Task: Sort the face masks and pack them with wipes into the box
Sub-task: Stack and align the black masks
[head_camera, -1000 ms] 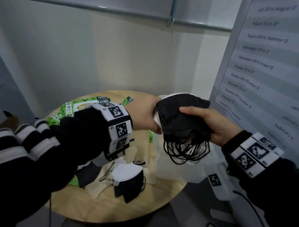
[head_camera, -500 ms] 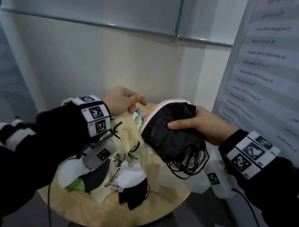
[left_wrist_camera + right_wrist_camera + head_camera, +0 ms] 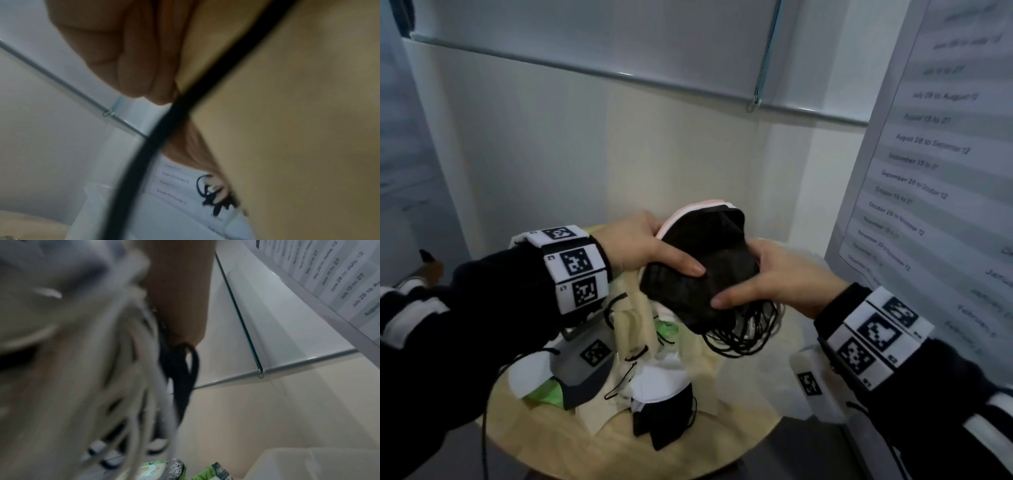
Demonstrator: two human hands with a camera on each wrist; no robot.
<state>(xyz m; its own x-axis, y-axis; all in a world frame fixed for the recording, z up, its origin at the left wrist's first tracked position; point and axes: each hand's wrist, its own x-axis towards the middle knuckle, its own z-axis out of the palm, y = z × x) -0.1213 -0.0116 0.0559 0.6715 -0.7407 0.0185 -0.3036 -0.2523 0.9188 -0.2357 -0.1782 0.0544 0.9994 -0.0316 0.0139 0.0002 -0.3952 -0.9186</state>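
Observation:
A stack of face masks [image 3: 709,260], black on top with pink and white edges behind, is held above the table between both hands. My left hand [image 3: 674,250] grips its left side, thumb on the black face. My right hand [image 3: 739,277] grips the right side, thumb underneath near the hanging black ear loops [image 3: 743,332]. The left wrist view shows curled fingers [image 3: 127,48] against a beige mask surface [image 3: 287,113] crossed by a black loop [image 3: 164,129]. Black loops [image 3: 180,369] hang in the blurred right wrist view. Green wipes packs [image 3: 667,330] [image 3: 205,472] lie on the table.
The round wooden table [image 3: 688,455] carries loose beige masks [image 3: 633,329], a white mask [image 3: 661,383] and a black mask [image 3: 664,421]. A translucent plastic box [image 3: 756,383] [image 3: 308,464] stands at its right. A poster board [image 3: 945,171] rises close on the right, a wall behind.
Half a second ago my left hand was off the stack, which only the right hand held. The left hand now grips it again, and the stack sits higher and more level.

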